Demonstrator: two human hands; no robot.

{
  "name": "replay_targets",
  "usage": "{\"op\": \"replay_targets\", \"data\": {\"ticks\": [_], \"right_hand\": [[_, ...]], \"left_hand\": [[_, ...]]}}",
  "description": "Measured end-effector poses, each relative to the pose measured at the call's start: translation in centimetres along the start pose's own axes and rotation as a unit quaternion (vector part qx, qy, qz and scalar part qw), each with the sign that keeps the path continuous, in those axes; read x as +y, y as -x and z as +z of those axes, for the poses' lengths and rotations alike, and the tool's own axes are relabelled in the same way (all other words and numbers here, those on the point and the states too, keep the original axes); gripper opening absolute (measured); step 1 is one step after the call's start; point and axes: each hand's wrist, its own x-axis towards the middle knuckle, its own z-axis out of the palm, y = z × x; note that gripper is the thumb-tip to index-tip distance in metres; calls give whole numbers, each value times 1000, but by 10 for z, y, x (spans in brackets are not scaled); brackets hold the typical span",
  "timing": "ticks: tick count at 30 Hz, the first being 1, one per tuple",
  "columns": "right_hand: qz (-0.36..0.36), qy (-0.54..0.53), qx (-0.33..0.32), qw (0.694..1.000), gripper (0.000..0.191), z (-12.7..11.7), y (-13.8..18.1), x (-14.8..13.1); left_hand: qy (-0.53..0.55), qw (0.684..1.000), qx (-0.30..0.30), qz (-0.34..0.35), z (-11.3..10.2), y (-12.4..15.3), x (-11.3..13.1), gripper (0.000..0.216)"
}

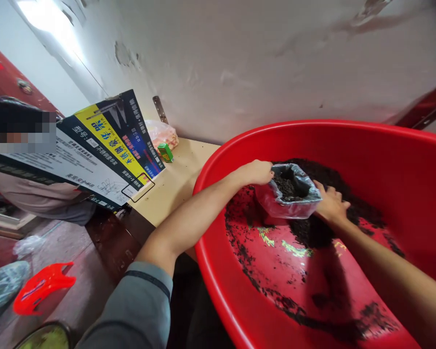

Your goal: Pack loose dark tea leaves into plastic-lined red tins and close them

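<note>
A large red plastic basin (236,145) holds dark, crumbly soil-like material (319,169), heaped at the back and scattered over its floor. Inside it, a small box-shaped container lined with clear plastic (294,209) is partly filled with the same dark stuff. My left hand (259,172) is closed on the container's left rim. Beside the opposite corner is my right hand (330,202), back upward, with fingers apart over the dark heap and the thumb side touching the plastic. Its fingertips are partly hard to make out.
Left of the basin is a light wooden board (189,160) with a printed carton (109,145), a small green box (165,152) and a plastic bag (167,133). A person (39,194) is behind the carton. A red-orange plastic item (43,288) lies lower left.
</note>
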Motion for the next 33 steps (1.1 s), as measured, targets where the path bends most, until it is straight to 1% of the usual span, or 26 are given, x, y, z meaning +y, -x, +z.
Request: {"op": "replay_targets", "data": {"ticks": [5,9,11,12,13,15,17,18,19,21,23,25,26,27,29,31,32,33], "right_hand": [[-29,-46,24,998,69,-1,0,1],[-23,-110,75,991,65,6,-6,6],[-14,-182,112,977,65,12,-15,10],[-15,-233,136,963,64,14,-22,11],[-20,-291,163,942,61,15,-30,12],[-40,-393,215,893,55,11,-47,10],[-66,-473,247,843,52,-2,-63,4],[-79,-509,252,819,53,-12,-69,-1],[-92,-544,247,797,53,-24,-71,-7],[-118,-602,214,760,53,-49,-68,-22],[-140,-641,167,736,49,-72,-53,-39],[-154,-669,127,716,46,-88,-32,-58],[-157,-674,114,712,46,-92,-21,-66],[-160,-670,106,717,48,-93,-11,-74],[-164,-637,104,746,56,-89,4,-85],[-175,-597,108,775,63,-81,11,-91],[-182,-589,108,780,64,-77,13,-92],[-188,-590,102,778,64,-75,13,-92]], "left_hand": [[-15,1000,0,3,-2,4,1,42],[-20,1000,0,1,-4,4,0,42],[-22,1000,2,1,-5,4,-1,42],[-24,1000,2,3,-5,4,-1,42],[-26,1000,1,4,-5,5,-1,42],[-29,1000,0,6,-6,5,-1,43],[-31,999,0,4,-6,5,-1,43],[-32,999,1,4,-6,5,-1,43],[-32,999,2,4,-6,4,-1,43],[-30,1000,2,5,-6,3,-2,43],[-24,1000,3,4,-5,2,-3,42],[-16,1000,8,1,-5,1,-4,41],[-11,1000,11,-2,-5,1,-4,41],[-7,1000,12,-6,-5,1,-5,40],[3,1000,10,-15,-6,2,-5,40],[12,1000,10,-21,-8,4,-6,40],[16,1000,9,-22,-9,5,-6,40],[20,1000,8,-22,-10,5,-7,40]]}}
